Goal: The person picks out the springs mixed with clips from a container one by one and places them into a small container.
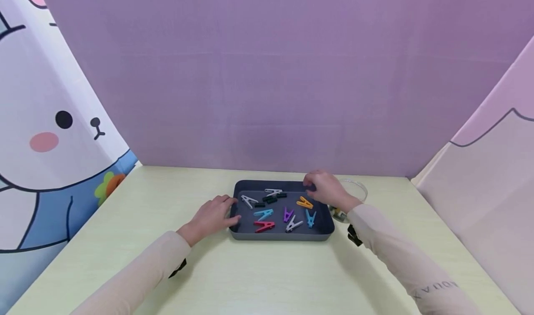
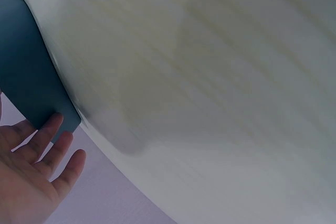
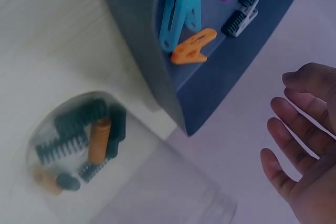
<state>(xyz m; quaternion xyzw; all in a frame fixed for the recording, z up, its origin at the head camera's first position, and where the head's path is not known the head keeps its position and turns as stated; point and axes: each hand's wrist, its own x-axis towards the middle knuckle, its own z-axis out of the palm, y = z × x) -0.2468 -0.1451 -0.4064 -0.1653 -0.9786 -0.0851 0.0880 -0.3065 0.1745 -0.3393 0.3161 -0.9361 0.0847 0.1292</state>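
A dark grey tray [image 1: 279,236] holds several clothespins: a red one [image 1: 264,226], an orange one [image 1: 305,203], a purple one [image 1: 288,214], plus blue and white ones. Short dark ridged pieces [image 1: 271,199] lie among them. At the tray's left end is my left hand [image 1: 213,217], fingers spread; in the left wrist view its fingertips touch the tray wall [image 2: 31,56]. My right hand [image 1: 329,191] hovers by the tray's far right corner. The right wrist view shows that hand [image 3: 310,145] with loosely bent fingers, holding nothing and apart from the tray.
A clear round container [image 3: 173,182] stands to the right of the tray, partly behind my right forearm in the head view. Inside it are dark green ridged pieces [image 3: 79,119] and an orange one [image 3: 98,140]. A purple cloth wall [image 1: 267,97] rises behind the table [image 1: 283,278].
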